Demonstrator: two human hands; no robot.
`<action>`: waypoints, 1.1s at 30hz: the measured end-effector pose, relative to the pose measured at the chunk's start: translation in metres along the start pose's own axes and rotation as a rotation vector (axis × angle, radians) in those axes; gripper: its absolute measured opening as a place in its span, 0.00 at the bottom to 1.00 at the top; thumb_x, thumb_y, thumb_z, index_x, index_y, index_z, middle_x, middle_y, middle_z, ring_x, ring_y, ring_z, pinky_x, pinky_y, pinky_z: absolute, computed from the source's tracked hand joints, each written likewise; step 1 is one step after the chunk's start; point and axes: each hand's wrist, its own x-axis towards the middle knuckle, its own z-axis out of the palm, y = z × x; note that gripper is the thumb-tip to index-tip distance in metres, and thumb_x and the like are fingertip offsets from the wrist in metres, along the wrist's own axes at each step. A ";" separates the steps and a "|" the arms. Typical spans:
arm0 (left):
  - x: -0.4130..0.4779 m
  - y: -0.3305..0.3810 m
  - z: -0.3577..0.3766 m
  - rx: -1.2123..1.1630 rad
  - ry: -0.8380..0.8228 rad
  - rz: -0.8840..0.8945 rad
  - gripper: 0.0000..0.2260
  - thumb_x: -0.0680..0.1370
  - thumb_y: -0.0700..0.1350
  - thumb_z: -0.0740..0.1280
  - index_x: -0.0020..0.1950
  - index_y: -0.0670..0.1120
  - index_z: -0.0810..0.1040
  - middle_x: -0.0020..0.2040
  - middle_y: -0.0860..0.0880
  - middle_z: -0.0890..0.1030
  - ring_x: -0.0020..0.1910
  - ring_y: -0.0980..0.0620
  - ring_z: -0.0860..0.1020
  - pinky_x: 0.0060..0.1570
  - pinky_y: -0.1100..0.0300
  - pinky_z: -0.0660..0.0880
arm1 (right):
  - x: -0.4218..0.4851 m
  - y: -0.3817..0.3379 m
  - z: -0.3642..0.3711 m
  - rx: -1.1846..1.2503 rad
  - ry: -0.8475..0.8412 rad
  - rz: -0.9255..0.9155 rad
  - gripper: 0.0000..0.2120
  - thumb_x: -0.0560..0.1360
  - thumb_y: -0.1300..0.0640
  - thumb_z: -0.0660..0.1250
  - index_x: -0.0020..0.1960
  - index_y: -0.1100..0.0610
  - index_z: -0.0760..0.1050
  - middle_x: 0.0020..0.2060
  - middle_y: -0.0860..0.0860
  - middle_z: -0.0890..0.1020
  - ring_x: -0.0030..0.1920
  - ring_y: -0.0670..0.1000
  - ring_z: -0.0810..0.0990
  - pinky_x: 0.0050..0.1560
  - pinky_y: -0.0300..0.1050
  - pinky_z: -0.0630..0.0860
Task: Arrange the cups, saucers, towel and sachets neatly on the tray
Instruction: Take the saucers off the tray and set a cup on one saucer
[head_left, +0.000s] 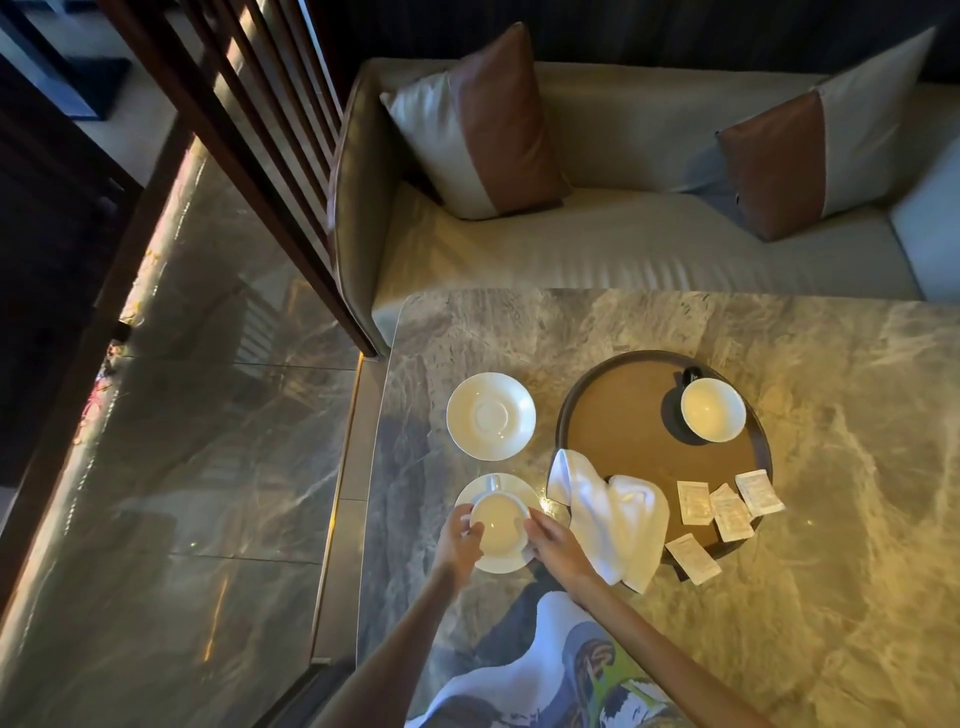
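A round brown tray (623, 415) lies on the marble table. One white cup (712, 409) stands on it at the far right. A crumpled white towel (613, 514) hangs over the tray's near left rim. Several sachets (727, 506) lie on its near right edge, one sachet (693, 557) off it on the table. An empty saucer (491, 415) rests left of the tray. Nearer me, a second cup (498, 519) sits on a saucer (522, 488). My left hand (460, 540) and my right hand (553, 540) grip this cup from both sides.
The marble table (831, 597) ends on the left near the saucers, with a glossy floor (208, 467) beyond. A sofa (623, 249) with two cushions runs along the far side. Dark wooden slats (249, 130) stand at the far left.
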 end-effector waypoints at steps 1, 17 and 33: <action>0.000 -0.001 0.000 0.006 0.001 0.008 0.13 0.82 0.39 0.60 0.67 0.42 0.69 0.60 0.41 0.75 0.58 0.43 0.74 0.54 0.49 0.77 | 0.000 0.001 0.000 -0.007 0.008 -0.012 0.14 0.83 0.55 0.59 0.66 0.54 0.76 0.61 0.53 0.81 0.62 0.54 0.78 0.68 0.55 0.73; -0.002 0.002 -0.002 0.027 -0.045 0.025 0.13 0.81 0.37 0.59 0.66 0.43 0.70 0.61 0.43 0.74 0.59 0.46 0.73 0.57 0.53 0.75 | -0.005 0.003 0.001 0.018 0.045 0.002 0.15 0.82 0.55 0.60 0.67 0.54 0.76 0.60 0.51 0.81 0.62 0.52 0.77 0.66 0.47 0.72; -0.010 0.006 -0.006 0.041 -0.090 0.006 0.14 0.81 0.37 0.60 0.67 0.41 0.70 0.59 0.45 0.74 0.58 0.48 0.73 0.53 0.57 0.72 | -0.010 0.002 -0.001 0.086 0.071 0.058 0.14 0.81 0.57 0.63 0.65 0.57 0.77 0.60 0.54 0.81 0.62 0.54 0.78 0.69 0.54 0.72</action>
